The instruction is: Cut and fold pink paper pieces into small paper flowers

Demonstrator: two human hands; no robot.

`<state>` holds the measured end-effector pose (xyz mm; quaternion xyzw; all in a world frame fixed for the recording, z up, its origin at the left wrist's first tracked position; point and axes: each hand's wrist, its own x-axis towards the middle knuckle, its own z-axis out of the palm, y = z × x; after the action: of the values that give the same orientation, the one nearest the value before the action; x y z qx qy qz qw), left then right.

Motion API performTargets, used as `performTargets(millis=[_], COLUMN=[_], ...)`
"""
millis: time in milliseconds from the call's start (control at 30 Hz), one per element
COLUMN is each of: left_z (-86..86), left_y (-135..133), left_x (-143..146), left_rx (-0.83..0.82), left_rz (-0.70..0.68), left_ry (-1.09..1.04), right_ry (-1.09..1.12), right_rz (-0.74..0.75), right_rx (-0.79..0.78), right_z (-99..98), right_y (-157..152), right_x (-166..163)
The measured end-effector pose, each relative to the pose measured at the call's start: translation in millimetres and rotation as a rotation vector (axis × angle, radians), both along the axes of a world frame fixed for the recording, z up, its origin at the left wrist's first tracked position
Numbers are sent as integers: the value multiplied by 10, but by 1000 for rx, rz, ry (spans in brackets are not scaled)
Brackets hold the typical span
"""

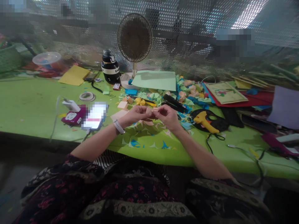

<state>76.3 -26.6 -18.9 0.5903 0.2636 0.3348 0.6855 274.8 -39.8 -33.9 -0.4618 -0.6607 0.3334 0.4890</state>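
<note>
Nearest of all, dark patterned clothing [137, 189] is covering the person's body, well in front of the fan [135, 37]. Small blue and white paper scraps [134, 143] are lying near the front edge of the green worktop [42, 109], also in front of the fan. To the right of the fan and nearer, a yellow glue gun [205, 122] is resting on a flat black thing; to the left of the fan, a phone [95, 115] is lying beside a purple power strip [74, 117]. In front of the fan and slightly right of it, the left hand [137, 115] and right hand [167, 117] are meeting above the worktop, the fingers of both pinching a small pale piece [152, 111], too small and covered to identify. A white band [119, 126] is circling the left wrist. Beyond the hands, a black stapler [174, 103] is lying to the fan's right, among crumpled paper pieces [192, 91]. A black bottle [110, 69] is standing just left of the fan, and a pale green sheet [155, 80] is leaning at its base. Behind the fan, a perforated screen [187, 18] is rising.
</note>
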Motion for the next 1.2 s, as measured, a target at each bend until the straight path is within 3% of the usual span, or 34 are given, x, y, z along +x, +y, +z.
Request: performTargets(millis=[333,533,833,1200], left_z=[-25,-18,-5,-72], left_y=[25,18,68,82], left_x=[5,8,-26,-20], left_rx=[-23,-39,-85,-84], left_rz=[45,75,127,125], left_ry=[12,21,105,36], right_ry=[101,27,88,32], right_rz=[20,-11,65,104], right_rx=[-109,-10,-77,-89], right_z=[62,58,108,99], right_y=[21,15,7,-5], right_x=[-15,-15,-2,-16])
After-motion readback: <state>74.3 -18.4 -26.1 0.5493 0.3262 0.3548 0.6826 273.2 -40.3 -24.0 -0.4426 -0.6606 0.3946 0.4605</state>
